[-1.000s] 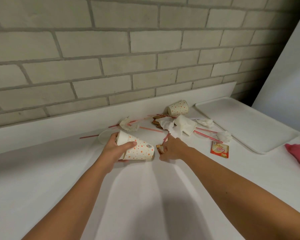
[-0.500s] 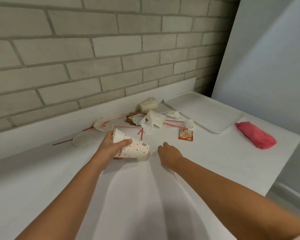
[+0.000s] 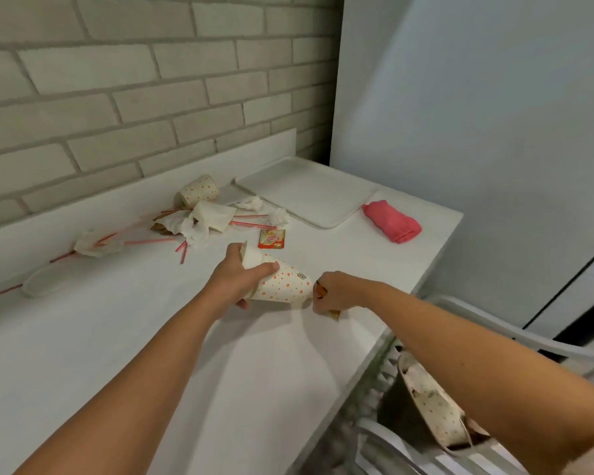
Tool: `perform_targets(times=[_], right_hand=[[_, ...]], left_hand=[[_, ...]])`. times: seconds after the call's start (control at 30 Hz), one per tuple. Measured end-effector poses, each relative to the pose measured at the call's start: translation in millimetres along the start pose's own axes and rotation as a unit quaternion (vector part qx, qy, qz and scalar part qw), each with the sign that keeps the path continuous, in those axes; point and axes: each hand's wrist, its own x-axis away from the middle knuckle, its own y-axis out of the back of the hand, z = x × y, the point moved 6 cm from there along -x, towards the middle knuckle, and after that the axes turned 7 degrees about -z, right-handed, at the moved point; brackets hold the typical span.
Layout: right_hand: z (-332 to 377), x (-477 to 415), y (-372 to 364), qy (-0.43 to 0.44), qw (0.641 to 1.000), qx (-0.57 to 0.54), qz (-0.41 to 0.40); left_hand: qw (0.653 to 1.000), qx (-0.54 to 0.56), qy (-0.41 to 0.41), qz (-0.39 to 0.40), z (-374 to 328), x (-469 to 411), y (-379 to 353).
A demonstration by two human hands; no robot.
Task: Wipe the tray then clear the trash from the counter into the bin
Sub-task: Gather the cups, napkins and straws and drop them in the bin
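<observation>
A white surface [image 3: 124,354] runs along a pale brick wall, seen from above by the person working at it. The left hand [image 3: 239,281] grips a dotted paper cup [image 3: 283,286] on its side, thumb across the top and fingers curled underneath. The right hand [image 3: 338,291], just beside the cup's wide end, has its fingers clenched around a small packet [image 3: 333,314], of which only the orange-brown ends show.

Behind the hands, near the wall, lies the litter. There are two more cups, both tipped over: a dotted one [image 3: 198,192] and a plain white one [image 3: 215,217]. Crumpled napkins [image 3: 194,231] lie against the white cup, and another napkin [image 3: 95,247] sits further left. Two small tissue balls [image 3: 277,217] rest near the tray. One orange sachet [image 3: 271,238] lies flat just behind the left hand. Several thin red straws [image 3: 148,241] cross the pile – too tangled to count – and one clear lid [image 3: 45,285] sits at the far left.

The white tray [image 3: 306,190] lies flat in the back corner, apart from the hands. One folded pink cloth [image 3: 391,221] lies beside it, near the edge of the surface.

Lower right, against the surface's edge, stands a white slatted bin [image 3: 386,366] – one crushed dotted cup [image 3: 432,406] lies inside, partly hidden by the right forearm.
</observation>
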Motion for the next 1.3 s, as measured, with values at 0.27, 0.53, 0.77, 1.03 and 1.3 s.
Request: perform_targets(times=[0.27,0.53,0.77,1.03,1.3], right_hand=[[-157.5,71.8,61.4,-0.075,0.971,-0.202,-0.105],[-271.7,86.1,-0.6,-0.186,0.947,-0.194,-0.177],[-279.4,64.0,-76.6,-0.148,0.984,-0.096,-0.032],[-277.2,70.6,2.7,-0.099,0.911,-0.378,-0.129],[-270.5,93.7,20.7,-0.067,0.97,-0.234,0.017]], left_hand=[[0.994,-0.039,-0.062,0.087,-67.3,36.9,-141.5],[0.981,-0.095,-0.116,0.125,-81.7,65.0,-232.1],[0.965,-0.169,-0.151,0.134,-72.0,78.0,-263.6],[0.93,-0.26,-0.209,0.157,-65.2,88.7,-298.5],[0.928,-0.252,-0.227,0.155,-69.4,96.5,-332.3]])
